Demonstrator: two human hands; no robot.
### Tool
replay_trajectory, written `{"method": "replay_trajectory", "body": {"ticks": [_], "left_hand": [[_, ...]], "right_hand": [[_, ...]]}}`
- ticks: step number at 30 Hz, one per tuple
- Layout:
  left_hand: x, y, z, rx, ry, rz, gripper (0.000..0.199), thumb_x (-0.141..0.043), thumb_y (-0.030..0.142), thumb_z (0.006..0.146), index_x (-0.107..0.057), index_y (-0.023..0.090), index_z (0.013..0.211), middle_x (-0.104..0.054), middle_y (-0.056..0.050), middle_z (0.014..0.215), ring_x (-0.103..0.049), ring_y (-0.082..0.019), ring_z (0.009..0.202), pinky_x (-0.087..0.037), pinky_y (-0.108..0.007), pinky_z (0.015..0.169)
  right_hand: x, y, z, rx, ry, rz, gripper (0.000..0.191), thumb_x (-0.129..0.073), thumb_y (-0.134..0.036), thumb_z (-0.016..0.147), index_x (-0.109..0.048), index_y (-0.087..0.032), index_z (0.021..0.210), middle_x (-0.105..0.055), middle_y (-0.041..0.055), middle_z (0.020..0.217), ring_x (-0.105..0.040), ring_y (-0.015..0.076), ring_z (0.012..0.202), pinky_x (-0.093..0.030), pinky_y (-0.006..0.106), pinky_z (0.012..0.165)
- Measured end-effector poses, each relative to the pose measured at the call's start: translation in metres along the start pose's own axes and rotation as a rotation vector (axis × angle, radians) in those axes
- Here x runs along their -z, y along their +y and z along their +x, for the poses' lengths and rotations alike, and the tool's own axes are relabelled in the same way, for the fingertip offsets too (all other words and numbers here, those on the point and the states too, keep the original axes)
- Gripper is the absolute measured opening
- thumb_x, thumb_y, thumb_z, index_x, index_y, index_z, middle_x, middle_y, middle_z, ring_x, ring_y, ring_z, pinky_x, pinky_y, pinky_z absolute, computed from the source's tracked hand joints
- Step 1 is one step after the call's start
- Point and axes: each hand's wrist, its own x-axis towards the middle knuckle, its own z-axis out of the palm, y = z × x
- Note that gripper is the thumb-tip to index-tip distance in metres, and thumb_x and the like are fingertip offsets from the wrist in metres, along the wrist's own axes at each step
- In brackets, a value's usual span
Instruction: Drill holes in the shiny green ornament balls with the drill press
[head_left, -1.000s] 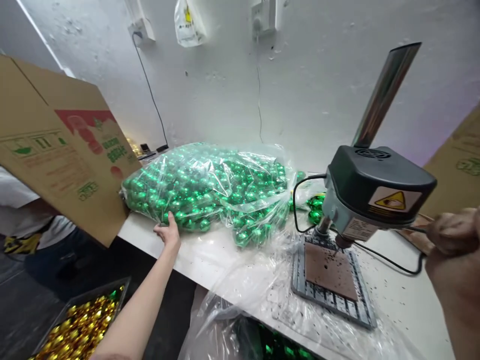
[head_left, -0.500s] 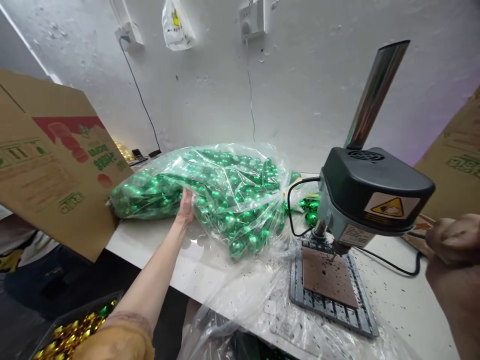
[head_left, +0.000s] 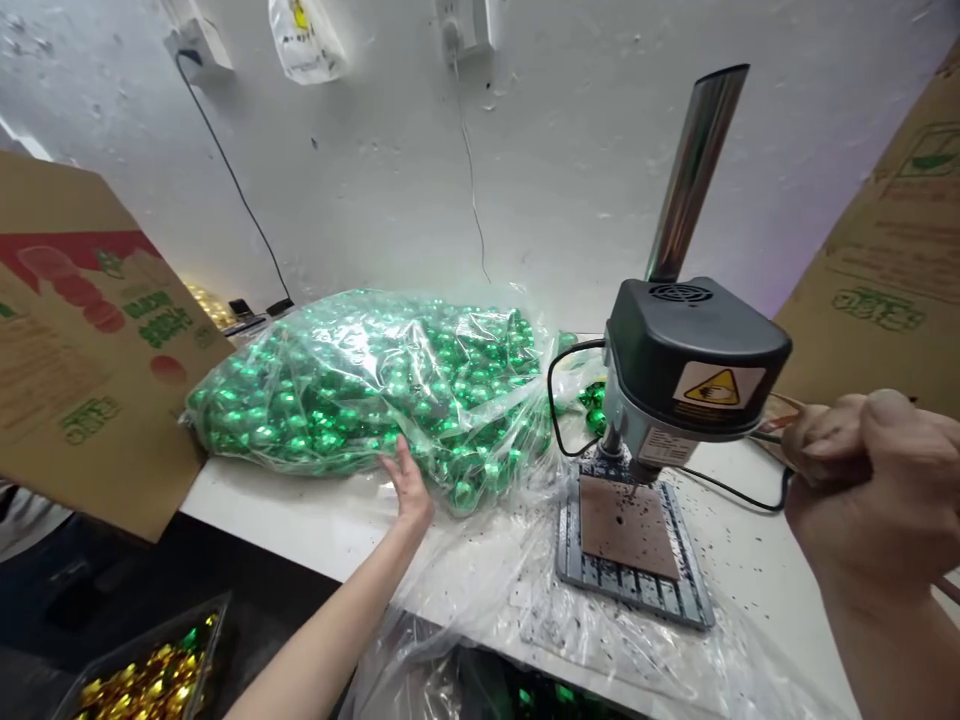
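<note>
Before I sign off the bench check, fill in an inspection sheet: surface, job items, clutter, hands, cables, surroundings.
Surface: white table; dark specks scattered around the drill press.
Job items: clear bag of shiny green balls lying on the table; drill press with a brown plate on its base.
Clutter: loose clear plastic over the front edge.
Hands: left hand open against the bag's near side; right hand closed beside the drill press, anything gripped hidden.
Cables: black cable looping left of the drill press; cord on the wall.
Surroundings: cardboard box left, another right; gold balls in a container below.
</note>
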Motion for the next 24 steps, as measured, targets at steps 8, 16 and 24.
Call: {"method": "replay_trajectory", "body": {"ticks": [8, 16, 24], "left_hand": [[-0.025, 0.018, 0.047, -0.208, -0.033, 0.068, 0.060, -0.065, 0.046, 0.084, -0.051, 0.015, 0.134, -0.046, -0.021, 0.150, -0.037, -0.034, 0.147, -0.027, -0.049, 0.123], [0.000, 0.027, 0.060, -0.165, 0.058, 0.066, 0.032, -0.066, 0.025, 0.073, -0.057, 0.018, 0.104, -0.066, -0.008, 0.103, -0.062, -0.029, 0.111, -0.047, -0.046, 0.105], [0.001, 0.086, -0.032, -0.970, -0.270, 0.196, 0.034, -0.062, 0.023, 0.085, -0.060, 0.021, 0.119, -0.060, -0.014, 0.129, -0.045, -0.034, 0.139, -0.027, -0.055, 0.122]], "right_hand": [[0.002, 0.005, 0.000, 0.096, -0.074, 0.062, 0.026, -0.061, -0.013, 0.071, -0.056, -0.019, 0.046, -0.045, -0.0055, 0.042, -0.038, 0.0076, 0.038, -0.030, 0.032, 0.046], [0.006, 0.003, -0.002, 0.087, -0.134, 0.038, 0.029, -0.063, -0.018, 0.078, -0.057, -0.019, 0.049, -0.042, -0.0051, 0.043, -0.039, 0.0084, 0.040, -0.032, 0.032, 0.046], [0.007, 0.008, -0.002, 0.113, -0.123, 0.067, 0.030, -0.063, -0.016, 0.079, -0.059, -0.019, 0.050, -0.043, -0.0050, 0.044, -0.039, 0.0075, 0.041, -0.039, 0.032, 0.050]]}}
